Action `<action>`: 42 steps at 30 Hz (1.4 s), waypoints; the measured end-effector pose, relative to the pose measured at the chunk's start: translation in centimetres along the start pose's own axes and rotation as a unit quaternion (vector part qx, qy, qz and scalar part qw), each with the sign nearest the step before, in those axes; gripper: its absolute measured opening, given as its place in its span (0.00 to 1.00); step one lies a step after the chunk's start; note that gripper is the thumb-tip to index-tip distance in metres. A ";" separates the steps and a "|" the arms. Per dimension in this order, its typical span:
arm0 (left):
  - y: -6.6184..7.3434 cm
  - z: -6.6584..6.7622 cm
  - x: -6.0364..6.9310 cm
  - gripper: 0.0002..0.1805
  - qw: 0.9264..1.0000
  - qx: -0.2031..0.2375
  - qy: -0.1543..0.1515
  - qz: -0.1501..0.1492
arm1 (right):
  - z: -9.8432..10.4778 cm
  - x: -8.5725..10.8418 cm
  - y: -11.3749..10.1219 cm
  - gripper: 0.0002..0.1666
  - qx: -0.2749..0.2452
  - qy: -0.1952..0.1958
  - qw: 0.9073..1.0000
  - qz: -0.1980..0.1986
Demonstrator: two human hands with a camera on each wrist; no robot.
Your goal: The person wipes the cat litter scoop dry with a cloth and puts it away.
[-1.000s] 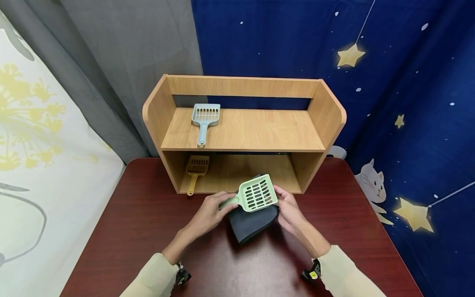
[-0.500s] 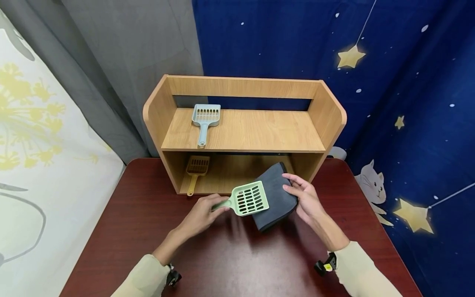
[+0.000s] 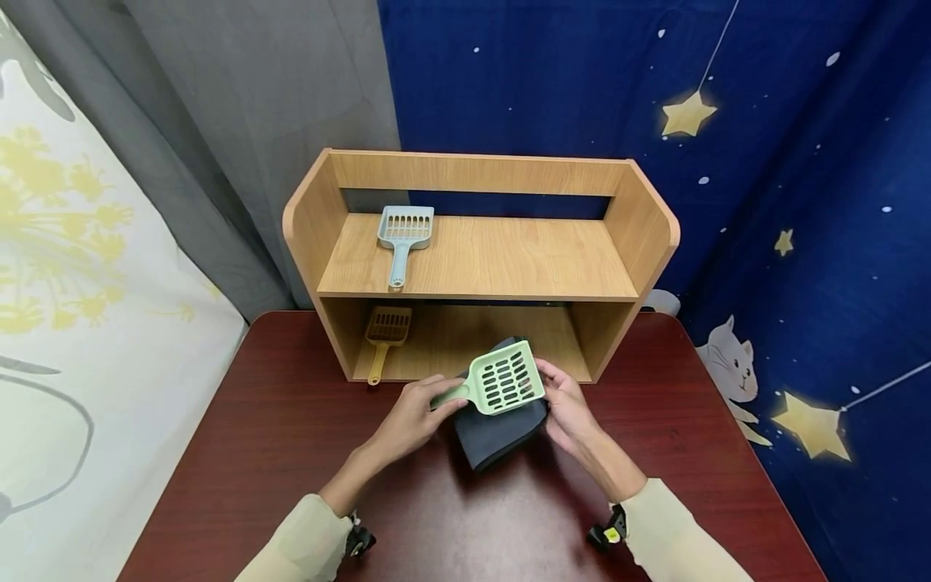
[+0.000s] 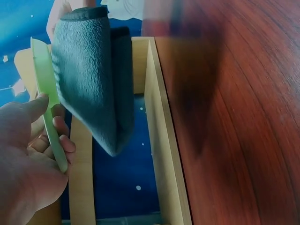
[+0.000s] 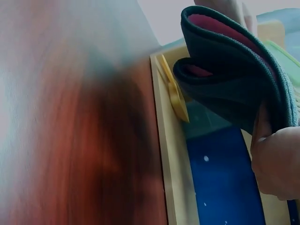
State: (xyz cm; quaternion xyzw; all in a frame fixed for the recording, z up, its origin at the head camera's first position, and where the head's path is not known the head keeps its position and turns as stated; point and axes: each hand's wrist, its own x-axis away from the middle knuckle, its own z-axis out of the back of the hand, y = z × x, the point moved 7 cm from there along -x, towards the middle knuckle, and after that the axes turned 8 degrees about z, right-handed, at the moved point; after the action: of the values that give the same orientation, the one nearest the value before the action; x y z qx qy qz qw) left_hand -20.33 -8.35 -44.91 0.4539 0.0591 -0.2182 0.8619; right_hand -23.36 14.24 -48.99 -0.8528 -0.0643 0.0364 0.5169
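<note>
My left hand (image 3: 410, 412) grips the handle of a light green litter scoop (image 3: 469, 392), its slotted head tilted over the table to the right. Behind and under that head, my right hand (image 3: 570, 411) holds a folded dark grey cloth (image 3: 493, 440). In the left wrist view the cloth (image 4: 86, 70) hangs right beside the scoop (image 4: 44, 70); thumb and fingers close round the handle. Reddish lining shows inside the folds of the cloth (image 5: 225, 93) in the right wrist view, where my thumb presses on it. Part of the cloth is hidden by the scoop.
A two-tier wooden shelf (image 3: 509, 259) stands at the back of the dark red table (image 3: 291, 461). On its upper tier lies a pale blue litter scoop (image 3: 399, 263), at the left. Below it, a yellow litter scoop (image 3: 380, 360) lies on the lower tier.
The cloth swung out to the right of the scoop half a second ago and is now back behind its head. The green scoop dipped left, then returned. Both hands keep their hold.
</note>
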 end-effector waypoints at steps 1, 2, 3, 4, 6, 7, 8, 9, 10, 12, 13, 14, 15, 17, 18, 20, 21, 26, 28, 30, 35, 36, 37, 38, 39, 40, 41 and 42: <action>0.0 -0.1 -0.1 0.18 1.000 0.001 0.000 0.000 | -0.2 0.0 0.2 0.30 -0.001 0.001 1.000 -0.002; 0.0 -0.1 -0.1 0.18 1.000 0.001 -0.002 0.003 | -0.4 0.0 0.4 0.31 -0.001 -0.001 1.000 -0.003; 0.0 -0.1 -0.1 0.18 1.000 0.003 -0.003 0.003 | -0.4 0.0 0.4 0.32 0.001 -0.003 1.000 -0.003; 0.1 0.0 -0.1 0.18 1.000 0.003 -0.002 0.002 | -0.5 0.0 0.4 0.32 0.002 -0.004 1.000 -0.003; 0.0 0.1 -0.1 0.18 1.000 0.006 -0.003 0.002 | -0.2 0.0 0.2 0.29 0.001 -0.001 1.000 0.001; 0.0 0.2 0.0 0.18 1.000 0.006 -0.004 0.002 | 0.0 0.0 0.0 0.27 0.000 0.001 1.000 0.003; -0.1 0.3 0.0 0.18 1.000 0.005 -0.005 0.002 | 0.2 0.0 -0.3 0.25 0.002 0.000 1.000 0.005; -0.1 0.4 0.1 0.18 1.000 0.003 -0.006 0.002 | 0.4 0.0 -0.7 0.23 0.002 -0.001 1.000 0.007; -0.3 0.5 0.2 0.18 1.000 0.000 -0.008 0.003 | 0.7 0.0 -1.0 0.22 0.001 -0.003 1.000 0.011; -0.5 0.7 0.3 0.18 1.000 -0.004 -0.011 0.004 | 1.2 -0.1 -1.9 0.22 0.000 -0.003 1.000 0.020; -0.7 0.8 0.4 0.18 1.000 -0.007 -0.012 0.006 | 1.5 0.0 -2.4 0.22 0.001 -0.004 1.000 0.025; -0.9 0.8 0.4 0.18 1.000 -0.011 -0.013 0.007 | 1.8 -0.1 -2.9 0.22 0.003 -0.003 1.000 0.031; -1.1 0.9 0.5 0.18 1.000 -0.015 -0.014 0.008 | 2.0 -0.1 -3.4 0.22 0.003 -0.002 0.999 0.036; -1.4 1.0 0.6 0.18 1.000 -0.021 -0.016 0.011 | 2.5 -0.1 -4.3 0.22 0.010 0.001 0.999 0.048; -1.5 1.0 0.6 0.18 0.999 -0.026 -0.017 0.013 | 2.7 -0.1 -4.7 0.21 0.016 0.002 0.998 0.053; -1.8 1.1 0.6 0.17 0.999 -0.036 -0.020 0.016 | 3.0 0.0 -5.3 0.21 0.030 0.002 0.998 0.061; -1.9 1.1 0.6 0.17 0.999 -0.040 -0.022 0.016 | 3.2 0.1 -5.6 0.20 0.039 0.002 0.997 0.066; -2.2 1.4 0.6 0.17 0.998 -0.062 -0.020 0.018 | 3.5 0.5 -6.6 0.20 0.099 0.002 0.989 0.108; -2.2 1.7 0.5 0.17 0.997 -0.068 -0.015 0.023 | 3.5 0.7 -7.0 0.21 0.130 0.000 0.983 0.133; -2.3 2.0 0.3 0.17 0.997 -0.074 -0.012 0.029 | 3.4 1.0 -7.4 0.23 0.168 -0.005 0.973 0.159; -2.5 2.6 -0.2 0.16 0.995 -0.089 -0.009 0.039 | 2.7 1.8 -7.9 0.23 0.250 -0.030 0.944 0.212; -2.5 2.6 -0.3 0.16 0.995 -0.090 -0.008 0.039 | 2.4 2.0 -7.8 0.22 0.261 -0.035 0.939 0.222; -2.6 2.6 -0.4 0.16 0.995 -0.093 -0.007 0.039 | 2.2 2.1 -7.7 0.22 0.267 -0.039 0.934 0.232; -2.6 2.6 -0.6 0.16 0.995 -0.095 -0.006 0.039 | 1.9 2.3 -7.6 0.21 0.275 -0.040 0.929 0.246; -2.6 2.6 -0.7 0.16 0.994 -0.097 -0.005 0.039 | 1.6 2.5 -7.4 0.21 0.280 -0.040 0.924 0.256; -2.6 2.6 -0.8 0.16 0.994 -0.099 -0.003 0.039 | 1.3 2.7 -7.3 0.21 0.283 -0.040 0.921 0.266; -2.6 2.6 -0.9 0.15 0.994 -0.101 -0.001 0.039 | 1.0 2.9 -7.0 0.21 0.284 -0.039 0.918 0.274; -2.6 2.5 -1.0 0.15 0.994 -0.103 0.001 0.038 | 0.8 3.0 -6.8 0.21 0.281 -0.038 0.917 0.280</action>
State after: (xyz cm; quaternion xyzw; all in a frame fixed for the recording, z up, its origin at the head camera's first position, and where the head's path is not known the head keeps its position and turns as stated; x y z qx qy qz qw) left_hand -22.54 -11.36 -45.08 0.3650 0.0647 -0.1775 0.9117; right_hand -20.95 18.44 -43.32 -0.6533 0.1703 0.2284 0.7015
